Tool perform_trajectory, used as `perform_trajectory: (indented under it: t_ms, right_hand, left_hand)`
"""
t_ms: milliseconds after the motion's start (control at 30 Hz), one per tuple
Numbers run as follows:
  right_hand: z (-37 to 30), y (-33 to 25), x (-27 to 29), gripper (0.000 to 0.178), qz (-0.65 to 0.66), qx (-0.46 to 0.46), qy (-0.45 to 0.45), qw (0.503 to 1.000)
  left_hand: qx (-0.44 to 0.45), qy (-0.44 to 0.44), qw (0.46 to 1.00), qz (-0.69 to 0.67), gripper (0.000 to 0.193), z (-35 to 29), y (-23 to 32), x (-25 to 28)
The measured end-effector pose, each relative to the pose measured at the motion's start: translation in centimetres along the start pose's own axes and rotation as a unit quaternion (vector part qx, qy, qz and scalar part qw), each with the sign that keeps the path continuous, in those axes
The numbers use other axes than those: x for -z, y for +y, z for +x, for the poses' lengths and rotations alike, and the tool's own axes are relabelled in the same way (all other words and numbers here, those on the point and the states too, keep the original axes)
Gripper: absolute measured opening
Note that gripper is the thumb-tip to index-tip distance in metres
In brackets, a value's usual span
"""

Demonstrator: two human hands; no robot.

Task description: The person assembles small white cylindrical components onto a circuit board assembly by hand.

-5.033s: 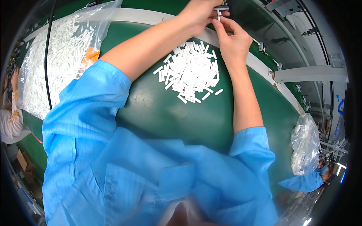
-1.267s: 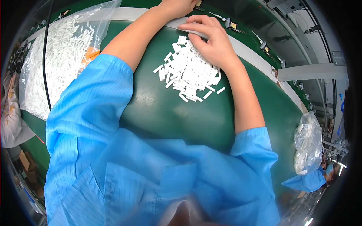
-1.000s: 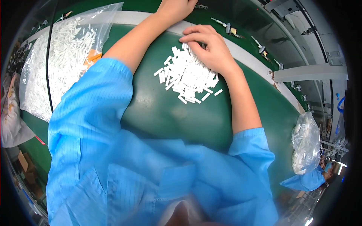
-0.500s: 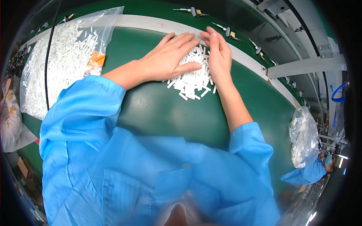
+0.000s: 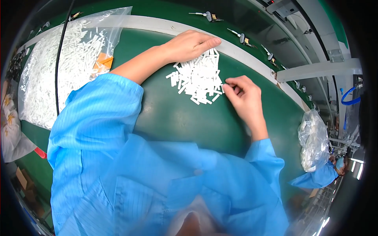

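Short white tubes (image 5: 199, 78) lie in a loose heap on the green work surface (image 5: 177, 118). My left hand (image 5: 189, 45) rests at the heap's far side, against the pale rail, with the thumb stretched to the right; its other fingers are partly hidden. At the heap's right edge is my right hand (image 5: 245, 98), fingers curled, with thumb and forefinger tips close together beside the outermost tubes. Whatever may be between those tips is too small to make out.
A large clear bag (image 5: 59, 74) full of similar white tubes lies at the left, with an orange label (image 5: 103, 63). A pale rail (image 5: 157, 24) borders the surface's far side; small tool-like fixtures (image 5: 208, 16) stand beyond it. Another clear bag (image 5: 314, 141) sits at right.
My right hand has drawn back toward me and to the right, its fingers now curled. My left hand has slid off the heap's top toward the rail, uncovering more tubes.
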State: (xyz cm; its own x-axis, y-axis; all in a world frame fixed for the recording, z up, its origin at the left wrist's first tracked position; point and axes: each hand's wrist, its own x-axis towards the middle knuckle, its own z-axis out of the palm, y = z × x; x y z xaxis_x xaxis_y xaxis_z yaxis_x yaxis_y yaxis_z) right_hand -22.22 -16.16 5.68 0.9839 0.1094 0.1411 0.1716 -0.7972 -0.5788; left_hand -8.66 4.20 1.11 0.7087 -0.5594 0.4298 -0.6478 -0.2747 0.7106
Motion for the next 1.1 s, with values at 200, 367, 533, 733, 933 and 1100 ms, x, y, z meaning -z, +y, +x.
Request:
perform_trajectory:
  t_ms: [200,367,533,733,933,1100]
  right_hand:
    - [-0.6,-1.4,-1.0,0.009,-0.116,0.062,0.065,0.989]
    - [0.2,-1.5,-0.8,0.007,-0.187,0.069,0.037,0.979]
    - [5.6,1.8,-0.6,0.011,0.059,-0.001,0.04,0.997]
    - [12.6,3.0,-4.2,0.017,0.449,-0.06,0.077,0.888]
    - [12.5,2.0,-5.1,0.024,0.437,-0.053,0.038,0.897]
    - [12.3,2.7,-5.4,0.022,0.343,0.048,0.049,0.937]
  left_hand:
    - [0.002,-0.014,1.0,-0.015,0.063,0.7,0.3,0.2]
    - [0.055,-0.005,0.995,-0.086,0.058,0.6,0.4,0.8]
    - [0.092,0.043,0.985,-0.137,0.063,0.6,-0.2,1.4]
    - [0.176,0.109,0.911,-0.357,0.051,2.0,-0.1,0.8]
    - [0.156,0.105,0.921,-0.342,0.03,0.9,-0.9,1.5]
    - [0.097,0.089,0.974,-0.183,0.026,0.8,-0.6,1.2]
